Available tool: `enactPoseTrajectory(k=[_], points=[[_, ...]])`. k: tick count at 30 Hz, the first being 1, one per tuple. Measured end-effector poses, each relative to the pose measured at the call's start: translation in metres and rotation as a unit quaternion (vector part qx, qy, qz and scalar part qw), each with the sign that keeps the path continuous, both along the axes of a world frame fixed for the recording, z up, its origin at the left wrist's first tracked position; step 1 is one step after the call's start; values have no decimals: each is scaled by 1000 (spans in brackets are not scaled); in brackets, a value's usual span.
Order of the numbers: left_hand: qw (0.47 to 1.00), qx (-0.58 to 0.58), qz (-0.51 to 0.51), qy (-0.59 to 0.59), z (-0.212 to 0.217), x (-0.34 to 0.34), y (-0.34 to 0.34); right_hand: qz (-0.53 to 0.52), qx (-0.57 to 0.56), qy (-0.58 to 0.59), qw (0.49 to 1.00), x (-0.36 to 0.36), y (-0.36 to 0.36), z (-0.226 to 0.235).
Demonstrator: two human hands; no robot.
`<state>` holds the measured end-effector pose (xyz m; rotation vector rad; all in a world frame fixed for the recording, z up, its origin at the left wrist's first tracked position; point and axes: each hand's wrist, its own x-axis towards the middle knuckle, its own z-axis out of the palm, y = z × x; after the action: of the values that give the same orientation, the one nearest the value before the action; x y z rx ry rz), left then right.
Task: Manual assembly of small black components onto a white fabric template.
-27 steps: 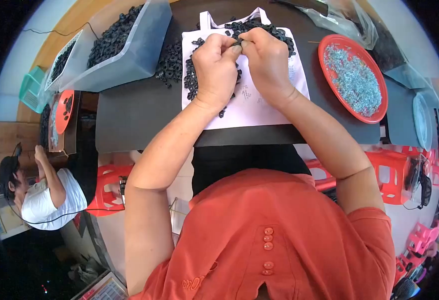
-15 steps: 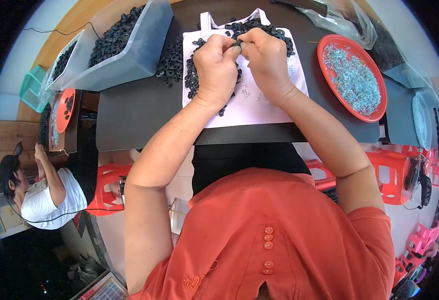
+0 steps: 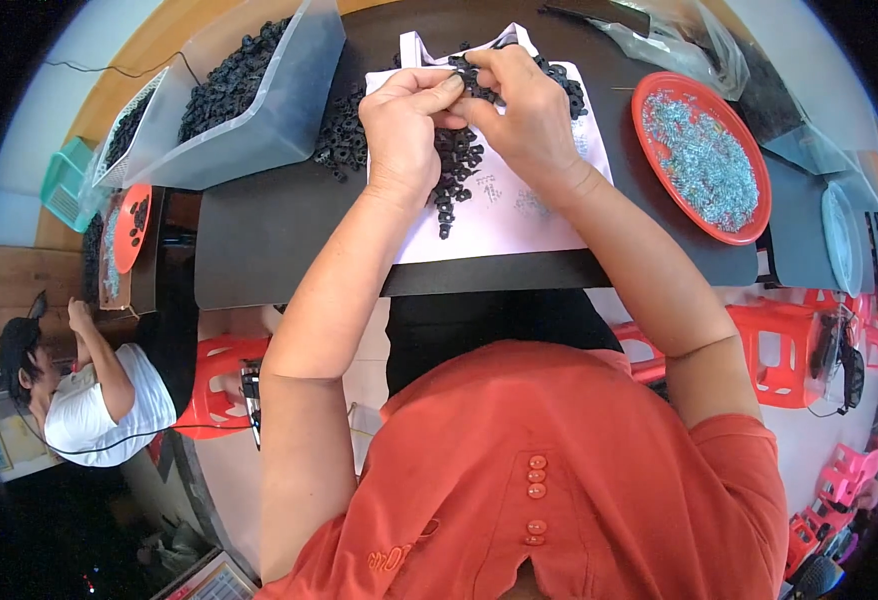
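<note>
Both my hands meet over a pale lilac cloth bag (image 3: 549, 228) that lies flat on the dark table. My left hand (image 3: 399, 130) is closed, its thumb pressed against the bent fingers; whatever it pinches is too small and covered to make out. Close beside it, my right hand (image 3: 534, 120) curls its fingers toward the left fingertips, and its grip is partly hidden. Small black ring-like parts (image 3: 456, 165) lie heaped on the bag under and between my hands. More of them show past my right fingers.
A clear plastic bin (image 3: 289, 95) of black parts stands at the left, with loose ones beside it. To the right sits a red plate (image 3: 759, 205) of small clear-blue pieces. A plastic bag (image 3: 689, 45) lies behind it. A person in white (image 3: 124, 400) works at the far left.
My hands have parted slightly from their fingertip-to-fingertip pinch. My left hand has shifted a little left, and more of the black parts between my wrists now show.
</note>
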<state>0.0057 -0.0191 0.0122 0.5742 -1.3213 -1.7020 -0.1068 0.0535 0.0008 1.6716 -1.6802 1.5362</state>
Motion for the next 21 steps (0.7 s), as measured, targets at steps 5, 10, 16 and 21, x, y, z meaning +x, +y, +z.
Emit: enactPoseTrajectory(k=[5,10,16,21], points=[[1000,24,-17,3,2,0,3,-46,-7,102,994,-5,-3,2],[998,24,-55,-26,5,4,2,-35,-14,220,975,-15,4,15],[991,31,-124,-33,2,5,-4,6,-34,237,971,-13,10,15],[993,34,-109,3,7,4,0,10,-47,185,982,-12,1,9]])
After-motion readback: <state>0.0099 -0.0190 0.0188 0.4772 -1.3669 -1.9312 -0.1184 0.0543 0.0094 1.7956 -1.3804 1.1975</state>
